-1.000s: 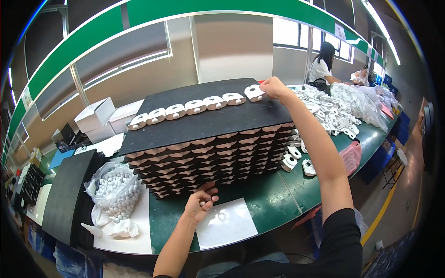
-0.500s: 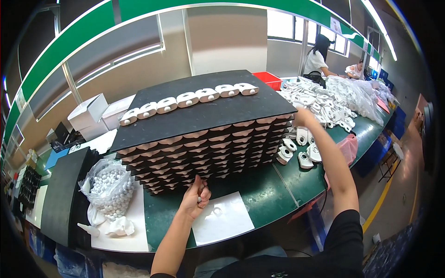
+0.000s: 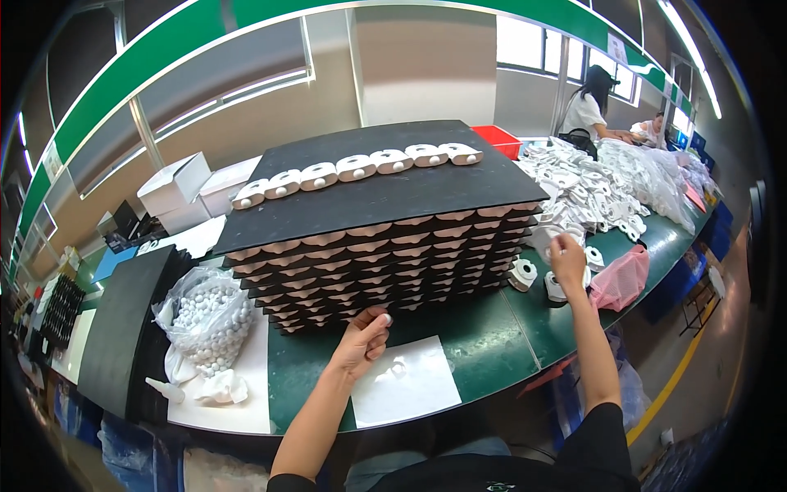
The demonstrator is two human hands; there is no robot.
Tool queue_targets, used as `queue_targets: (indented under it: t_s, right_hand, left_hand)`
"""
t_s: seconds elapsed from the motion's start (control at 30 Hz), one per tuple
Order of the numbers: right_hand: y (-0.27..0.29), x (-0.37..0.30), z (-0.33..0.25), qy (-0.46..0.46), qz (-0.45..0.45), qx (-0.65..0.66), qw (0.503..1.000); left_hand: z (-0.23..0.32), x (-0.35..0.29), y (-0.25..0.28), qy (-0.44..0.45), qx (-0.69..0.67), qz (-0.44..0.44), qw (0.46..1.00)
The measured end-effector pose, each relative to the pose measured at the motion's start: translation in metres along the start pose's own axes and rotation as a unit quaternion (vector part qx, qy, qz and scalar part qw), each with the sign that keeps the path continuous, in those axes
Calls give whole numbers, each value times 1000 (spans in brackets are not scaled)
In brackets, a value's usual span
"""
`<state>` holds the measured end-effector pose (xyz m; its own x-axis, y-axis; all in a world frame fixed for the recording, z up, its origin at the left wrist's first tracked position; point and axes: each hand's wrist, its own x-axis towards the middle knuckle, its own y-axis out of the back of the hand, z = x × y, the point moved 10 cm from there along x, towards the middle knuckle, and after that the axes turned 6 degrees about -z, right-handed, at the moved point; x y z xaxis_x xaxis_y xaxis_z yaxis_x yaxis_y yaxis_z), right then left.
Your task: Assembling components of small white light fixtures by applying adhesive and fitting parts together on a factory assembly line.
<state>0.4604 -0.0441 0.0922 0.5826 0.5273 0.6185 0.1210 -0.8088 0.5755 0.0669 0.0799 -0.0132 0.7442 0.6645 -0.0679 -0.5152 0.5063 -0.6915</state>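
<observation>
A tall layered stack of flat black boards and white parts (image 3: 385, 199) stands on the green worktable (image 3: 488, 332), and I take my bearings from it. Along its top board runs a row of seven white, rounded plastic parts (image 3: 355, 169), side by side, with small white balls showing on the fronts of most. Just in front of the stack, the person's left hand (image 3: 363, 343) has thumb and fingers pinched together on a small white ball (image 3: 386, 318). Beyond the stack's right end, the right hand (image 3: 567, 262) has its fingers curled over loose white parts (image 3: 522, 274); from here I cannot tell whether it grips one. A large heap of white parts (image 3: 584, 190) spreads to the right of the stack, with a pink mesh bag (image 3: 621, 279) nearer the table edge. To the stack's left sits a clear plastic bag of white balls (image 3: 205, 316), beside more black boards (image 3: 123, 328). A white sheet (image 3: 406, 384) lies before the stack, and a red plastic bin (image 3: 498, 143) stands behind its far right corner. Two co-workers (image 3: 587, 113) sit beyond the heap.
</observation>
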Motion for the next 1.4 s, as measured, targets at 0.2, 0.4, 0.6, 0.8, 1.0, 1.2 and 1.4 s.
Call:
queue_targets:
  t_s: [0.2,0.4,0.6,0.8,1.0,1.2,1.4]
  right_hand:
    - [-40,-69,15,-313,-116,664,669]
    - [-51,-127,-112,-85,-392,387,830]
    - [-90,-184,-177,-51,-477,488,729]
    - [-124,-216,-194,-47,-488,460,740]
    - [-120,-219,-206,23,-463,381,800]
    - [-114,-215,-206,40,-442,367,817]
    - [-98,-212,-228,158,-410,303,845]
  left_hand:
    - [4,-3,10,-13,-7,37,999]
    - [6,-1,12,-26,-17,30,999]
    - [8,3,8,-32,-9,9,999]
    - [10,1,9,-36,-24,23,999]
    - [8,1,12,-38,-39,13,998]
    - [8,2,8,-32,-30,3,999]
    - [9,1,5,-34,-22,1,999]
